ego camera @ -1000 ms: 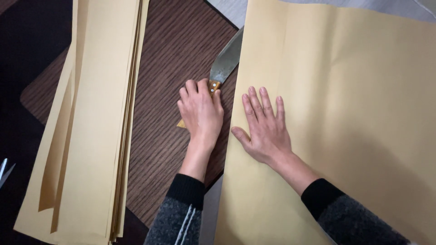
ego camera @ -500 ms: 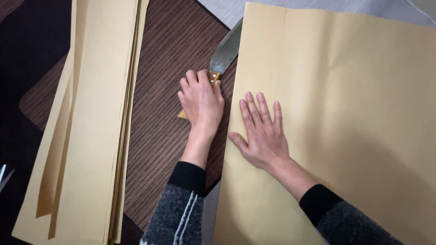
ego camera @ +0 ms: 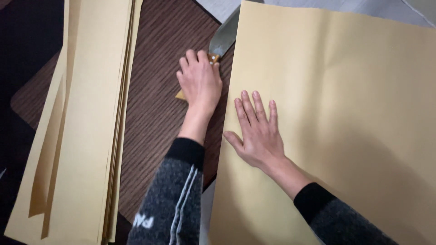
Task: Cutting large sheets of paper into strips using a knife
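Note:
My left hand (ego camera: 200, 81) is closed around the wooden handle of a large knife (ego camera: 223, 37), whose grey blade runs up along the left edge of a big tan paper sheet (ego camera: 345, 113). My right hand (ego camera: 256, 131) lies flat with fingers spread on the sheet, near its left edge, pressing it down. The knife's handle is almost wholly hidden under my left hand.
A tall stack of cut tan paper strips (ego camera: 86, 131) lies at the left on a dark striped wooden table (ego camera: 159, 104). A pale grey surface (ego camera: 218, 7) shows at the top beyond the sheet. Dark floor lies at far left.
My left hand and the knife have slid slightly upward along the sheet's edge. The right hand stays flat on the paper.

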